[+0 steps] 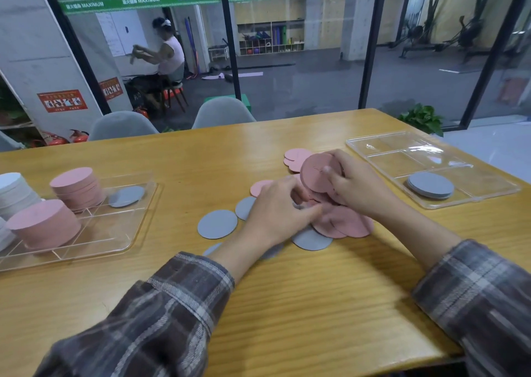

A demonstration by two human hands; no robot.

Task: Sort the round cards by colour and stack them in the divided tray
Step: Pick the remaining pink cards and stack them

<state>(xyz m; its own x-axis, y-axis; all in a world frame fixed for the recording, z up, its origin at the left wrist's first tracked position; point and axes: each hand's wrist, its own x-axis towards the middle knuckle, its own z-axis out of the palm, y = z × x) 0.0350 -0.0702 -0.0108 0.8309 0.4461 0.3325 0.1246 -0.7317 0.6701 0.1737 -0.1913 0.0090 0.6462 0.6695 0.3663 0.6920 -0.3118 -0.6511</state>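
A pile (350,224) of loose round cards lies on the wooden table (287,304). Pink cards overlap on its right part, and grey cards (217,223) lie flat on its left part.

Well to the left of the pile stands a clear tray (115,241). It holds two tall pink stacks (77,188) and one grey card (126,196). White stacks (14,192) stand still further left of the pile, cut by the picture edge.

To the right of the pile lies the divided tray (388,143). A low grey stack (430,185) rests in its compartment closest to the pile.

Beyond the pile, past the table edge, are two grey chairs (123,125) and a glass wall (370,60). A person (169,54) sits behind the glass. A plant (422,117) stands beyond and to the right of the pile.

The right hand (359,188) is just above the far side of the pile. Its fingers are curled round a small stack of pink cards (316,174), which it holds tilted with the thumb on the face.

The left hand (278,210) is over the middle of the pile, with the fingers bent down among the pink cards and touching them. This part is blurred, so I cannot tell if it pinches a card. The wrist covers some of the grey cards.
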